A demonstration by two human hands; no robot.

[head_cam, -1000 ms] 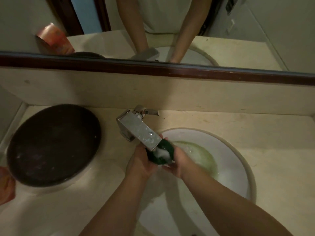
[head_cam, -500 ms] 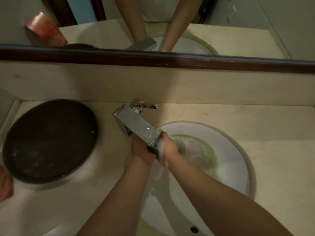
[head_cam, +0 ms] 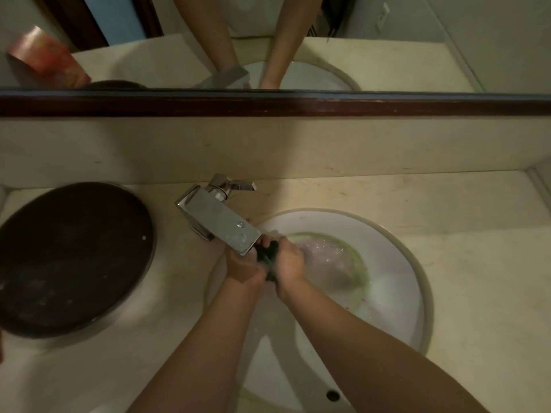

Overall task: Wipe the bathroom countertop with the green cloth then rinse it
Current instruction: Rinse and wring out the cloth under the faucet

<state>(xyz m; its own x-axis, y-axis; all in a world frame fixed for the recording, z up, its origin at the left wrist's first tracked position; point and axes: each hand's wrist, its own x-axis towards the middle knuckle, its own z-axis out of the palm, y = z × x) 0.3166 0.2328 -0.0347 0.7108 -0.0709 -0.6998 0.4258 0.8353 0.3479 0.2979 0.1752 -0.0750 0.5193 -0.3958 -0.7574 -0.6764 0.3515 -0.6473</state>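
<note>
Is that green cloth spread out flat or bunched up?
Bunched up: the green cloth shows only as a dark wad squeezed between the left hand and right hand, under the tap.

Both hands, left hand, right hand, gripping green cloth under faucet, over sink

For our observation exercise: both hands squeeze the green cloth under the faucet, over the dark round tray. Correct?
No. In the head view the left hand and right hand squeeze the green cloth under the faucet over the white sink, not the tray.
</note>
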